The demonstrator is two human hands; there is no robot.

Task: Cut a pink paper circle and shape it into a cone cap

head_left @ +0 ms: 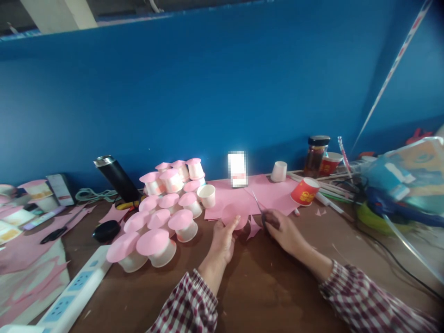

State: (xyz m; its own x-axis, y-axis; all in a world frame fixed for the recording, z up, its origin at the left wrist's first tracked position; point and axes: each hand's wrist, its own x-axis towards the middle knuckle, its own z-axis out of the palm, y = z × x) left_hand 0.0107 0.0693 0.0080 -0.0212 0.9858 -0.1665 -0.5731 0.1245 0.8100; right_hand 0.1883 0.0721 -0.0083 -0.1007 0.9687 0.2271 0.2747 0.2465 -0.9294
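**Pink paper disc under the scissors**

Pink paper is being trimmed into a round at the middle of the brown table (263, 296). The left hand (224, 240) pinches a pink paper disc (235, 215) by its lower edge, thumb on the face, lifting it slightly off the tabletop. The right hand (282, 229) is closed around the dark handles of the scissors (261, 210), whose blades point up and away, meeting the disc's right edge. Just below the blades lies a pink offcut (254, 227), and behind the disc are flat pink sheets (274, 192).

To the left stands a cluster of small white cups capped with pink discs (163, 217); one uncapped white cup (207, 195) sits at its right side. A red paper cup (305, 191) lies tilted to the right of the sheets.

Judging by this, the cutting of the round is in hand and nearly closed. The next stroke calls for turning the disc with the left hand so the blades follow the curve, keeping the fingers clear of the edge.
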